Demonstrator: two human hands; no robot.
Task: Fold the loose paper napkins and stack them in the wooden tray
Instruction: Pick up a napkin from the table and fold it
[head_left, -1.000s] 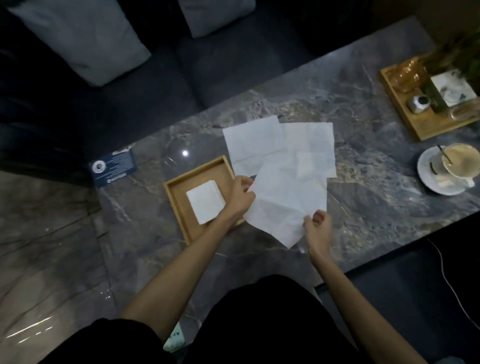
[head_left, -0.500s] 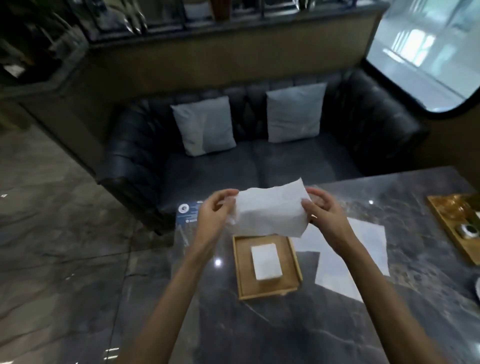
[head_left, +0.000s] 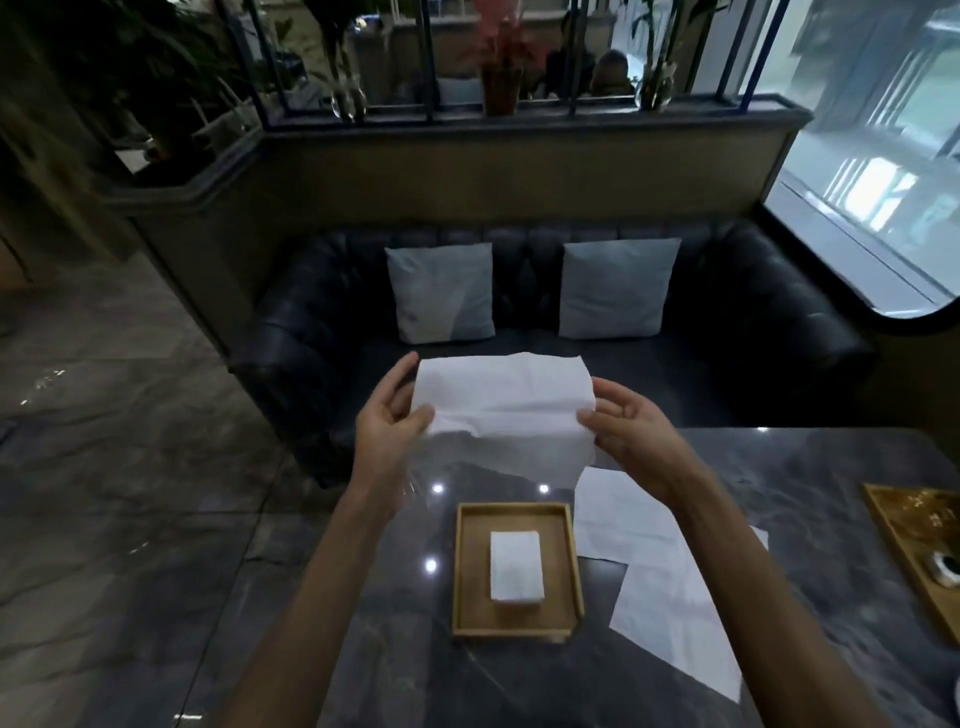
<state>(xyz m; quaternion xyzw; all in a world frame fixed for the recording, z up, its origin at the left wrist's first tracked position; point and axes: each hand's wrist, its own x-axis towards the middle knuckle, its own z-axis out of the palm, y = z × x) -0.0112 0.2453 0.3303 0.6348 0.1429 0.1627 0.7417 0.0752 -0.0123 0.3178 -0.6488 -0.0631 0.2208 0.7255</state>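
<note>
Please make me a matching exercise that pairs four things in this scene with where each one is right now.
Things:
1. half-folded napkin
2. folded napkin
3. loose napkins
4. grey cushions

Places:
A. lying flat on the marble table, right of the wooden tray
B. on the dark sofa
C. held in the air between the left hand and the right hand
D. inside the wooden tray

Pairs: 1-C, 2-D, 3-A, 4-B
</note>
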